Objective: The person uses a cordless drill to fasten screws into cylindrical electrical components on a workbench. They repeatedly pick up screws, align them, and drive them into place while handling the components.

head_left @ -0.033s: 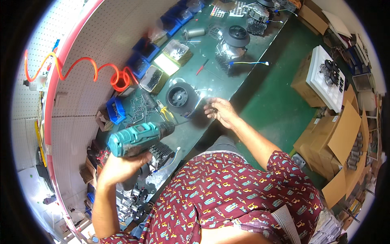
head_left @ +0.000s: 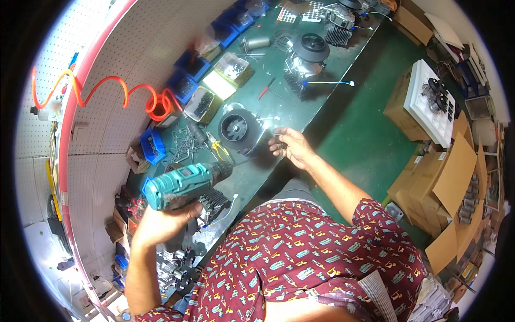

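Note:
My left hand is wrapped round the grip of a teal cordless drill. The drill's long thin bit points right, past the near side of a motor unit with a round black fan wheel on the green bench. Just right of that unit is my right hand, its fingers curled and pinched together. Whatever they hold is too small and dark to make out. Below the drill, partly covered by it, lies a finned black part with a wire and white connector.
Along the wall stand blue bins and a box of dark screws. Loose long bolts and yellow-handled pliers lie by the fan. A second fan unit stands farther back. An orange coiled hose hangs left; cardboard boxes stand right.
The drill and my left hand have shifted slightly right and down. My right hand stays almost in place.

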Action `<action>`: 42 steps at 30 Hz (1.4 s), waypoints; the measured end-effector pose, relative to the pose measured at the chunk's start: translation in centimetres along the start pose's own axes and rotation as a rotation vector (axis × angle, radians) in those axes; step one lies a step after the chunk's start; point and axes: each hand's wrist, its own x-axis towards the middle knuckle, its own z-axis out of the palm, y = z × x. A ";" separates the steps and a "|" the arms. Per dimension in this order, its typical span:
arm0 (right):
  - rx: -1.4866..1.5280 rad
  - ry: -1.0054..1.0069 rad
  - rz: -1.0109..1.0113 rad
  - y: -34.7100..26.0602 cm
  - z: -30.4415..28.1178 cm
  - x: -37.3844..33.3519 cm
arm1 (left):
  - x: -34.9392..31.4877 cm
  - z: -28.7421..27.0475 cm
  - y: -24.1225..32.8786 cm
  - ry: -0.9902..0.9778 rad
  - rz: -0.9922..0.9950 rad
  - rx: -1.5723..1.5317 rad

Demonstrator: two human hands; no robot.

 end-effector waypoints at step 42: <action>-0.705 -0.043 -0.117 -1.9 3.2 1.8 | 1.5 4.8 -0.4 0.160 0.236 0.110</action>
